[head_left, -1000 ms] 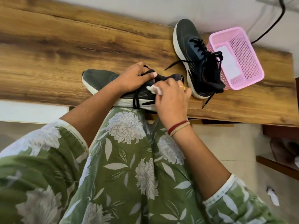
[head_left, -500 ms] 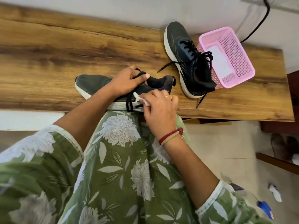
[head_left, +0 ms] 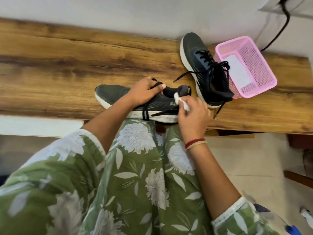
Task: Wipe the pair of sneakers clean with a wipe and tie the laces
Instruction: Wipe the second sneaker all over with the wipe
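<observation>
Gripping the near sneaker (head_left: 111, 94) across its laces, the left hand (head_left: 144, 94) holds it at the near edge of the wooden table (head_left: 67, 65), toe pointing left. The right hand (head_left: 193, 119) pinches a white wipe (head_left: 179, 100) against the shoe's side by the heel. The second sneaker (head_left: 196, 55) stands far right, laces loose, touching a pink basket (head_left: 264, 65).

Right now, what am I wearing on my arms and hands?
The left sleeve and right sleeve are green fabric printed with white flowers and leaves, trimmed white, forearms bare. The right wrist has a red band and a thin tan one. A gold ring sits on the right hand; the left hand shows no jewellery.
</observation>
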The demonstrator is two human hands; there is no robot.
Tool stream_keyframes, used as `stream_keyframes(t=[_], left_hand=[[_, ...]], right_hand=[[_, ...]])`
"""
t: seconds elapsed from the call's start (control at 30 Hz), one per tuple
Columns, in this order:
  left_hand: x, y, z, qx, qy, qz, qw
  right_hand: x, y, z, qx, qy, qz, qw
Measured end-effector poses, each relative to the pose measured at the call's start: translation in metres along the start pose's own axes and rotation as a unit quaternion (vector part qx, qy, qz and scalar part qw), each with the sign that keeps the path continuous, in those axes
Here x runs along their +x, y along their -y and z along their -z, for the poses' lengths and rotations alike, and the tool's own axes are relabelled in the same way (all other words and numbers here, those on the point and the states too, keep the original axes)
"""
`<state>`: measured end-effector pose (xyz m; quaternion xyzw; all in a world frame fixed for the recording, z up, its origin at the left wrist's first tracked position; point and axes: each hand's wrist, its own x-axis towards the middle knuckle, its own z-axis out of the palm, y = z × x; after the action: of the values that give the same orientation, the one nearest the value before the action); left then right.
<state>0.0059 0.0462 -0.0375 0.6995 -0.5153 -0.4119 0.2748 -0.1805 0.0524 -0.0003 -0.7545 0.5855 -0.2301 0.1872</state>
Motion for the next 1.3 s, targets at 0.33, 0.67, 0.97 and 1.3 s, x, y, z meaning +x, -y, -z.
stream_keyframes(t=[0.33, 0.67, 0.97, 1.3], left_hand=[[-0.003, 0.001, 0.002, 0.02, -0.015, -0.009, 1.0], [-0.036, 0.007, 0.033, 0.066, -0.021, -0.029, 0.997], [-0.063, 0.016, 0.057, 0.266, 0.047, 0.047, 0.962], [-0.084, 0.015, 0.082, 0.418, 0.085, -0.016, 0.904]], right_hand=[[-0.008, 0.034, -0.008, -0.086, 0.076, 0.033, 0.993], [-0.047, 0.036, 0.005, 0.166, 0.126, 0.015, 0.978], [-0.036, 0.011, 0.062, 0.352, 0.051, -0.137, 0.925], [-0.069, 0.008, 0.104, 0.414, 0.085, -0.21, 0.882]])
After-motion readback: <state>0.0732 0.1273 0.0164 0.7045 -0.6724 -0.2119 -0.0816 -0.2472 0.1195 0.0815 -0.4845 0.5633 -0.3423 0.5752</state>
